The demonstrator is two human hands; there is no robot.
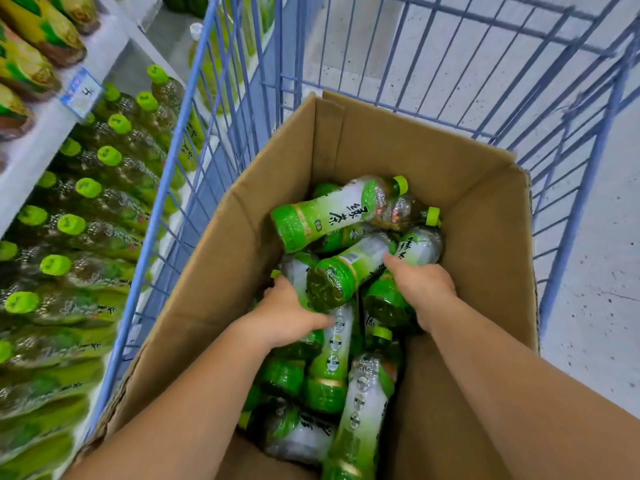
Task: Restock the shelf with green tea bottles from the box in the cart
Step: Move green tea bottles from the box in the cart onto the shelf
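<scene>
The left hand (291, 315) grips a white-labelled bottle (336, 344) and the right hand (424, 289) a green-based bottle (381, 301) in the box (398, 147), so lifting could tumble the tilted bottle (346, 270) resting between them.

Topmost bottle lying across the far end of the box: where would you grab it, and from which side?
I'd grip the top bottle around its labelled middle, from above: it lies on its side atop the pile, body exposed, cap pointing far right.
</scene>
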